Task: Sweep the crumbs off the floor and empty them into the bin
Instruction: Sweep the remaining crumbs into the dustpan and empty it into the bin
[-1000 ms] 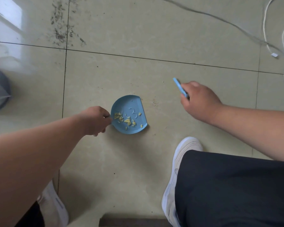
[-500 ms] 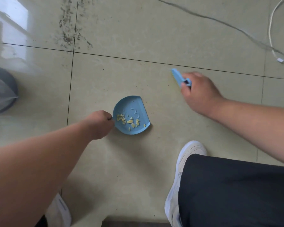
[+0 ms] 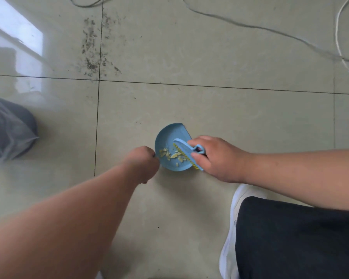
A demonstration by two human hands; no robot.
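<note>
A grey bag (image 3: 6,129) lay left of the dustpan (image 3: 167,137). The left hand (image 3: 143,164) gripped its handle; the right hand's (image 3: 220,158) fingers (image 3: 197,157) clamped the brush (image 3: 184,150) over the crumbs (image 3: 172,155).

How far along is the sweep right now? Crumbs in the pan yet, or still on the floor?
Done: the yellow crumbs lie in the dustpan, which rests on the floor. In hand: the left hand grips the pan's handle, and the right hand holds the brush at the pan's open edge. Left: lifting the pan and emptying it into the bin; the grey bag at the left may be it.
</note>
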